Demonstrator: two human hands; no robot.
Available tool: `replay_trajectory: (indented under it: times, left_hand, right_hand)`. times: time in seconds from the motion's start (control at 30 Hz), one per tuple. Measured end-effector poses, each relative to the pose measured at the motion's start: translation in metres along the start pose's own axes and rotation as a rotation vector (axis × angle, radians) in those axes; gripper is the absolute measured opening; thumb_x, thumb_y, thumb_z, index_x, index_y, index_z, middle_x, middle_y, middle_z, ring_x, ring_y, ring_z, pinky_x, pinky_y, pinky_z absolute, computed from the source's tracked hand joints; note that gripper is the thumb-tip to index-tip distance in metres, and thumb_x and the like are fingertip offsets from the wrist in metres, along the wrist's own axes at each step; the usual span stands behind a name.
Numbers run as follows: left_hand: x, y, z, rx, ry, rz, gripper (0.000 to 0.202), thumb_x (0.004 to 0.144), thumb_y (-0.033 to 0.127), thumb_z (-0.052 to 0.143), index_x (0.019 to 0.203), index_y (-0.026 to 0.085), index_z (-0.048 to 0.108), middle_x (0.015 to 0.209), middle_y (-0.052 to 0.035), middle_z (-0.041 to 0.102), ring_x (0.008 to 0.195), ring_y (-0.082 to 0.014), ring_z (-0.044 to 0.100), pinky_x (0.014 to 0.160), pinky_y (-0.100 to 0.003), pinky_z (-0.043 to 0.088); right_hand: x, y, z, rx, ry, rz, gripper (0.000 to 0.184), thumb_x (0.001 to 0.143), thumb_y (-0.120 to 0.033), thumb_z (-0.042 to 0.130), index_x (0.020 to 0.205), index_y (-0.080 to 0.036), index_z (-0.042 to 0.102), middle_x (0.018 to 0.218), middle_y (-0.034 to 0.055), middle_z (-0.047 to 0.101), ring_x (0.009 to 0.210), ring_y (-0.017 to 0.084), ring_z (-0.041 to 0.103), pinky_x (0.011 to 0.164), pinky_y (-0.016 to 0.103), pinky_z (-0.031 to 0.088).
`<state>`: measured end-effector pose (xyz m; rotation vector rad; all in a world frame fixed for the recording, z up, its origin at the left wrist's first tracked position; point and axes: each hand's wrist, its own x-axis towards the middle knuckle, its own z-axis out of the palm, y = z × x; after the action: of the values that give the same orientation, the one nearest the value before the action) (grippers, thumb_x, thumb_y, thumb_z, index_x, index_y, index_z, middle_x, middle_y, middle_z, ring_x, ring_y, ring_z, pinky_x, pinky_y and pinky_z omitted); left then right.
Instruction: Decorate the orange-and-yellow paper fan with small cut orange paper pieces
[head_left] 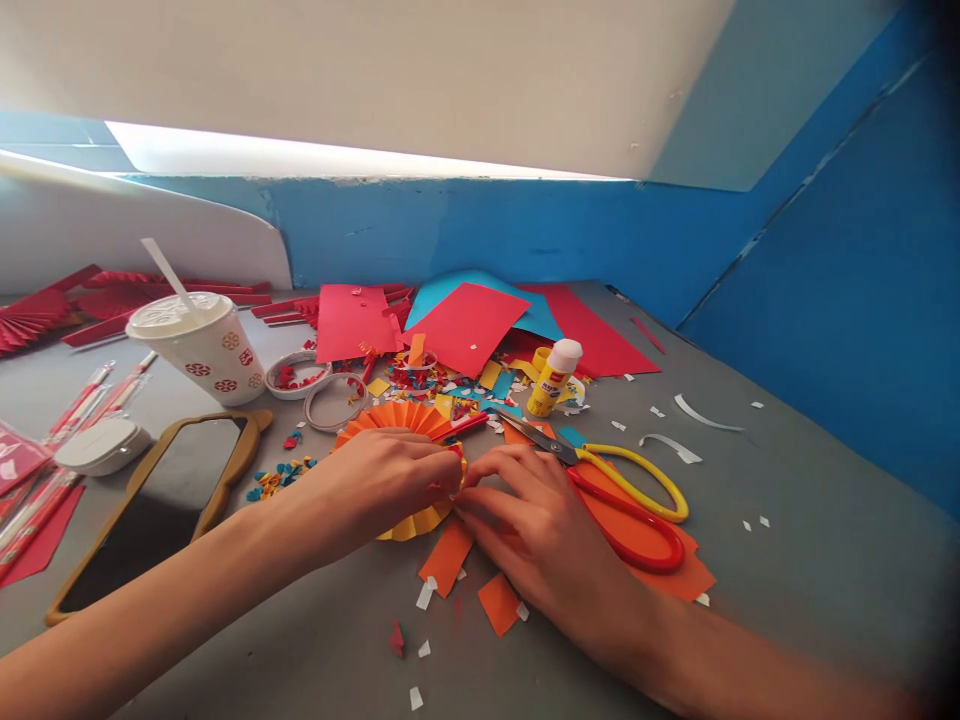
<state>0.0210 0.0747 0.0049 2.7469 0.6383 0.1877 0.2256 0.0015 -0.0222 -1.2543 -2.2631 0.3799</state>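
My left hand [401, 470] lies across a round pleated paper fan [394, 420], orange at the back and yellow at the front. Its fingers are closed at the fan's right side, where a bit of red and yellow paper [459, 462] shows. From the right, my right hand [532, 510] meets it, thumb and fingertips pinched together; what they hold is hidden. Close behind the right hand are scissors [630, 490] with one yellow and one red handle, resting on orange paper [675, 570]. Orange paper scraps [448, 558] lie below the fingers.
A glue stick [555, 378] stands upright behind the scissors. Tape rolls [300, 376], paper bits [281, 480] and red sheets [472, 325] lie beyond the hands. Left are a lidded cup [206, 350] with a straw, a phone [161, 500] and a white case [103, 445]. A blue wall [480, 235] bounds the table.
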Motion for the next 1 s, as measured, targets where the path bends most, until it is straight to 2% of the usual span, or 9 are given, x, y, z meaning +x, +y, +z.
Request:
replay_trajectory:
  times: [0.2, 0.53, 0.9, 1.0]
  left_hand:
    - [0.0001, 0.0022, -0.0014, 0.023, -0.032, -0.017, 0.007, 0.092, 0.013, 0.051, 0.093, 0.02, 0.05, 0.082, 0.0028, 0.06, 0.07, -0.0127, 0.053, 0.062, -0.027, 0.034]
    - [-0.0018, 0.005, -0.0074, 0.08, -0.016, -0.01, 0.011, 0.09, 0.013, 0.055, 0.093, 0.021, 0.047, 0.082, 0.0043, 0.057, 0.07, -0.0127, 0.048, 0.061, -0.027, 0.032]
    - [-0.0032, -0.0007, -0.0055, 0.147, 0.008, -0.045, 0.011, 0.09, 0.019, 0.059, 0.09, 0.022, 0.048, 0.082, 0.0042, 0.059, 0.071, -0.0136, 0.051, 0.063, -0.027, 0.034]
    - [-0.0059, 0.0009, -0.01, 0.15, 0.037, -0.04, 0.008, 0.092, 0.02, 0.058, 0.091, 0.021, 0.05, 0.083, 0.0027, 0.06, 0.071, -0.0139, 0.053, 0.063, -0.027, 0.035]
  right_hand:
    - [0.0038, -0.0009, -0.0004, 0.002, -0.005, -0.018, 0.013, 0.096, -0.018, 0.052, 0.1, -0.019, 0.064, 0.109, 0.003, 0.059, 0.111, 0.019, 0.046, 0.097, 0.036, 0.034]
    - [0.0018, 0.0046, 0.0053, -0.017, 0.066, -0.007, 0.008, 0.091, -0.024, 0.062, 0.099, -0.024, 0.065, 0.11, 0.0, 0.06, 0.111, 0.018, 0.049, 0.101, 0.038, 0.031]
    - [0.0026, 0.0031, 0.002, -0.021, 0.069, 0.019, 0.014, 0.087, -0.029, 0.067, 0.101, -0.025, 0.066, 0.11, 0.0, 0.06, 0.11, 0.02, 0.051, 0.1, 0.04, 0.031]
    - [0.0023, 0.0022, -0.0004, -0.004, 0.088, 0.022, 0.019, 0.086, -0.031, 0.068, 0.104, -0.026, 0.065, 0.111, 0.001, 0.059, 0.111, 0.021, 0.051, 0.101, 0.041, 0.031]
